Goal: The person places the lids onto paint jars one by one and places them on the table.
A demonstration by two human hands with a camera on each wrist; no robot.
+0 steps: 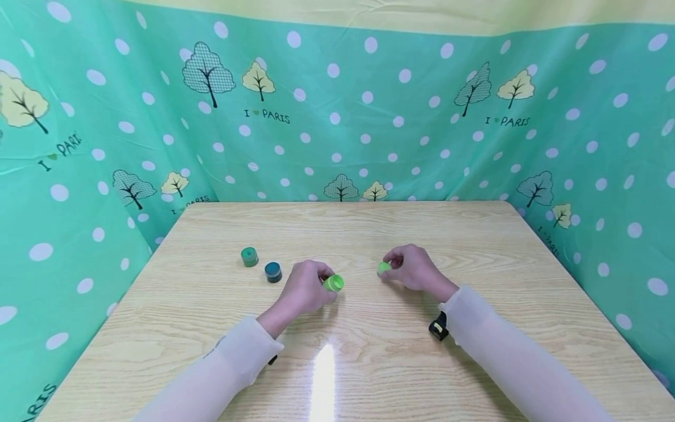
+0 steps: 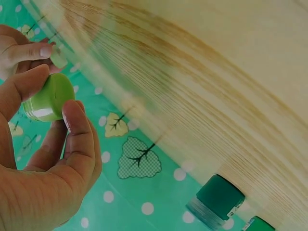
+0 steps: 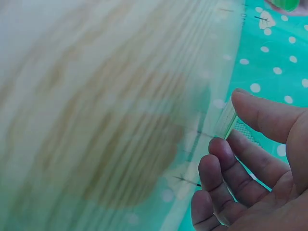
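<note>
My left hand (image 1: pixel 307 287) holds a small light green paint jar (image 1: pixel 334 283) between thumb and fingers, tilted so its uncapped mouth faces right. Green paint shows inside. In the left wrist view the same jar (image 2: pixel 54 96) is pinched at its sides. To the right, my right hand (image 1: pixel 415 269) pinches a pale green lid (image 1: pixel 384 268) by its edge, just over the table. The right wrist view shows this lid (image 3: pixel 227 120) edge-on between thumb and fingertips. Jar and lid are apart.
Left of my left hand, a dark teal paint jar (image 1: pixel 273 272) and a green paint jar (image 1: pixel 249 257) stand on the wooden table (image 1: pixel 158 328). A teal dotted curtain (image 1: pixel 337 117) surrounds the table's back and sides. A black wrist device (image 1: pixel 439 326) sits under the right sleeve.
</note>
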